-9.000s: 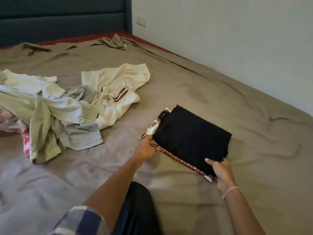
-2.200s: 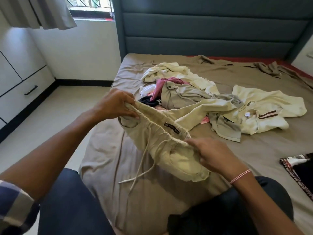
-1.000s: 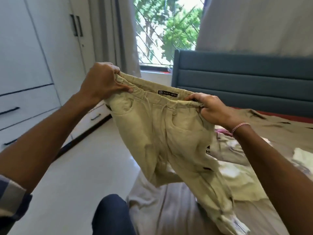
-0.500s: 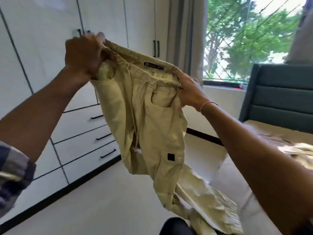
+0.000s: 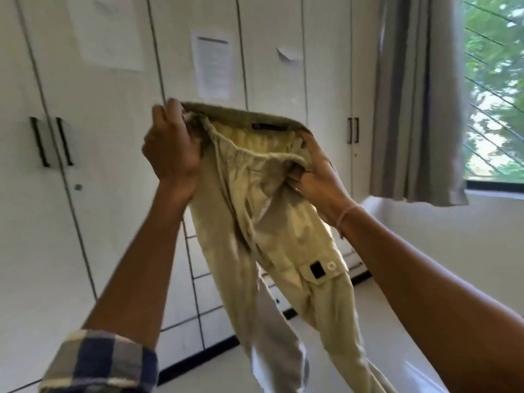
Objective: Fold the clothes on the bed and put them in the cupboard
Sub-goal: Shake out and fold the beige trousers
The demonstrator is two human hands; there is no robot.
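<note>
We hold the beige trousers up in the air at the centre of our view, in front of the cupboard, legs hanging toward six o'clock. Our left hand has its fingers curled round the waistband at ten o'clock, and our right hand bunches the other end at two o'clock. We judge the cloth light, soft and limp, with a loose drawstring that may tangle, so the waistband corners look the best hold. A dark label sits inside the waistband, unreadable. The printed sheet on the cupboard door is too blurred to read.
</note>
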